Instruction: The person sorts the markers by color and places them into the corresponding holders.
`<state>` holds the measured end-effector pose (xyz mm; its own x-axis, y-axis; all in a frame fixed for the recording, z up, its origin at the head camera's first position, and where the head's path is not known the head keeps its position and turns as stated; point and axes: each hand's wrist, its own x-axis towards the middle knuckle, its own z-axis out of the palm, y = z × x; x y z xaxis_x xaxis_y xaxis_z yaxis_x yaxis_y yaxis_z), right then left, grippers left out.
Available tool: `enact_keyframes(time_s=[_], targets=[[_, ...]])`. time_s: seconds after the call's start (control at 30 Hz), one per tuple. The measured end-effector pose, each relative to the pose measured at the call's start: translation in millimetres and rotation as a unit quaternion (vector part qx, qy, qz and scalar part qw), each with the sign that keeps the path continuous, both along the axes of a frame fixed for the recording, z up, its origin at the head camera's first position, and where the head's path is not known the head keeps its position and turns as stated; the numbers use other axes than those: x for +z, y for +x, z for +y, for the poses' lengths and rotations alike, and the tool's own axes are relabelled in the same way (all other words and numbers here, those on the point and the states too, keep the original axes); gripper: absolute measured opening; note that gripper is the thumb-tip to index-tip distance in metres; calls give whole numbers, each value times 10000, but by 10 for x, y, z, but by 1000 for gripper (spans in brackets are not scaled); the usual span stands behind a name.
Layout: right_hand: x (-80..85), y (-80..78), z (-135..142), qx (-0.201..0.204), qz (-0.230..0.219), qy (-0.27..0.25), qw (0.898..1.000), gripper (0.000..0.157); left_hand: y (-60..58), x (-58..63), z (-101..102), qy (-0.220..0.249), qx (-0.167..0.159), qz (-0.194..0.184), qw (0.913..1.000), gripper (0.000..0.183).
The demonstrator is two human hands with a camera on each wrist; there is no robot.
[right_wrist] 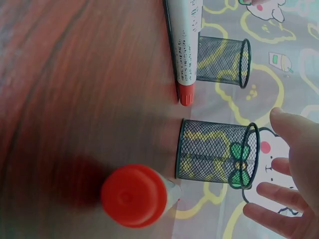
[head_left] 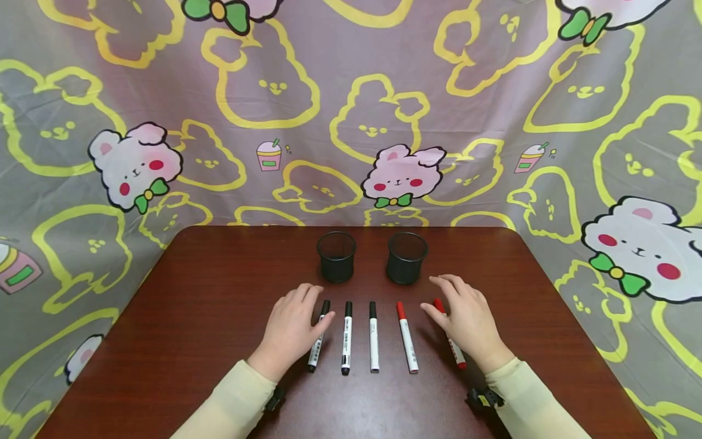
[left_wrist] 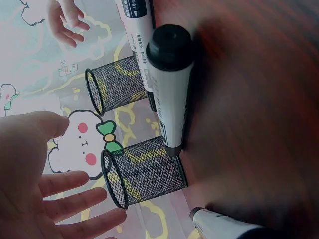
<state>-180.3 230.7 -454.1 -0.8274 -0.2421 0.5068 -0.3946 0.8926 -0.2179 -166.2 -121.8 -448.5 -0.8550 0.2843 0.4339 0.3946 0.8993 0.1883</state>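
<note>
My left hand (head_left: 290,329) hovers palm down over the leftmost black-capped marker (head_left: 315,355), fingers spread and relaxed. Two more black-capped markers, a left one (head_left: 347,339) and a middle one (head_left: 374,341), lie to its right. My right hand (head_left: 473,323) is held likewise above the rightmost red-capped marker (head_left: 456,353), which it partly covers. Another red-capped marker (head_left: 407,339) lies between the hands. In the left wrist view the left fingers (left_wrist: 84,199) hold nothing. Nothing is between the right fingers (right_wrist: 279,196) in the right wrist view either.
Behind the markers stand two black mesh pen cups, a left one (head_left: 337,268) and a right one (head_left: 404,269), side by side and upright. The brown wooden table (head_left: 219,286) ends at a patterned cloth (head_left: 307,146) that hangs at the back and sides.
</note>
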Motion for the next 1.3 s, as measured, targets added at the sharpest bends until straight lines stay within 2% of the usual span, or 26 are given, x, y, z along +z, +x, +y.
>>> enact_keyframes(time_s=[0.73, 0.97, 1.3], targets=[[-12, 30, 28, -1, -28, 41, 10000, 61, -3, -60, -46, 63, 32, -177, 9998, 51], [-14, 33, 28, 40, -2, 44, 10000, 60, -20, -67, -34, 272, -46, -285, 9992, 50], [-19, 30, 43, 101, 89, 67, 9999, 58, -83, -90, -61, 447, 48, -382, 9983, 50]])
